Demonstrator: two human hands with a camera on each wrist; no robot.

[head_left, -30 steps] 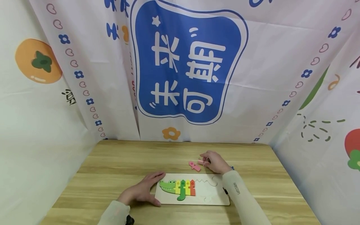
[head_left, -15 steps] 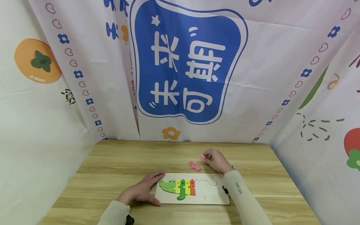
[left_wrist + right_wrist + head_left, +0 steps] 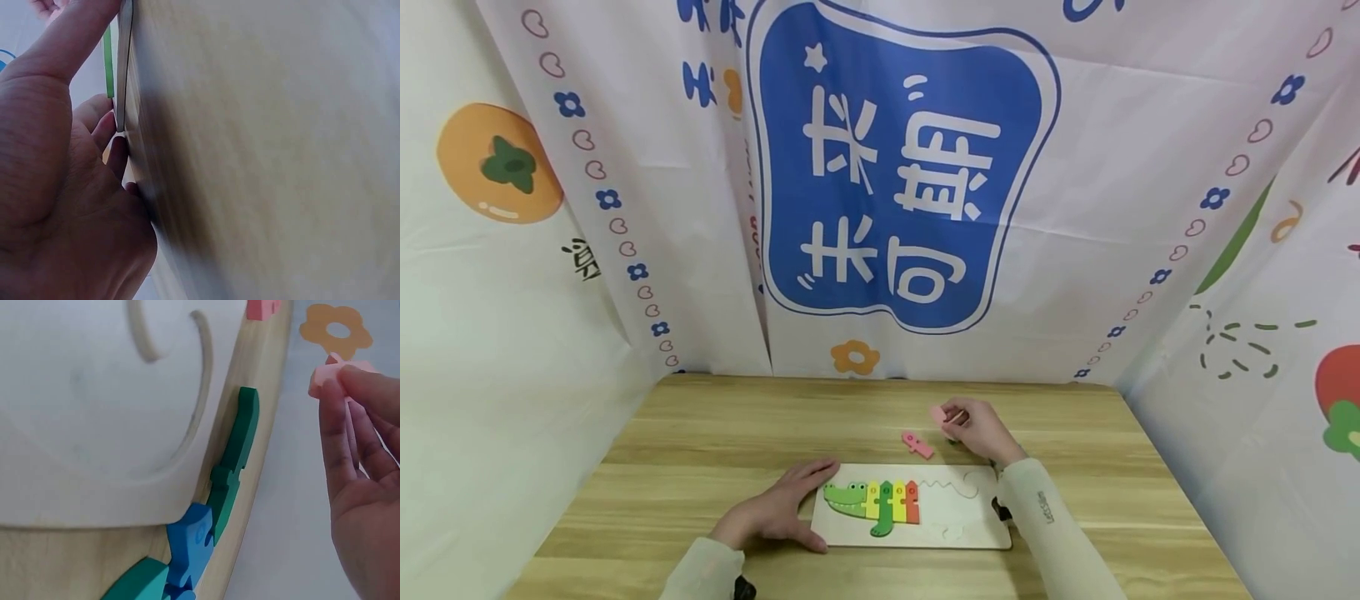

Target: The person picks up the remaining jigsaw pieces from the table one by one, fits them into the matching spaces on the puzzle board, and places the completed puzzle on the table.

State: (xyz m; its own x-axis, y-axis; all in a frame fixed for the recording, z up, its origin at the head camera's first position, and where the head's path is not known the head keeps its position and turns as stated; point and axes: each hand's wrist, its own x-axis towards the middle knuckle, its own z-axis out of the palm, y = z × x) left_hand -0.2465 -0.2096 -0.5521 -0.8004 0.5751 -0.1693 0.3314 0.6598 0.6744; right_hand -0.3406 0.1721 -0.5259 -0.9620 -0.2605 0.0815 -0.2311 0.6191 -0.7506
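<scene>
The left hand (image 3: 778, 507) lies with thumb and fingers spread, touching the left end of the puzzle board (image 3: 981, 525), its forearm angled in from the near edge. Crocodile pieces (image 3: 886, 502) fill the board's left half. Past the board's right end, the right arm reaches forward; the right hand (image 3: 979, 429), raised above the table (image 3: 760, 417), pinches a light pink piece (image 3: 326, 376) between thumb and fingers, near another pink piece (image 3: 917, 445) lying beyond the board.

Crocodile pieces (image 3: 885, 502) are sitting on the left half of the puzzle board (image 3: 973, 522), left hand (image 3: 777, 504) resting at its left edge. Behind the board, a loose piece (image 3: 918, 445) is lying left of the right hand (image 3: 983, 429); other pieces (image 3: 187, 544) are lining the far right corner.
</scene>
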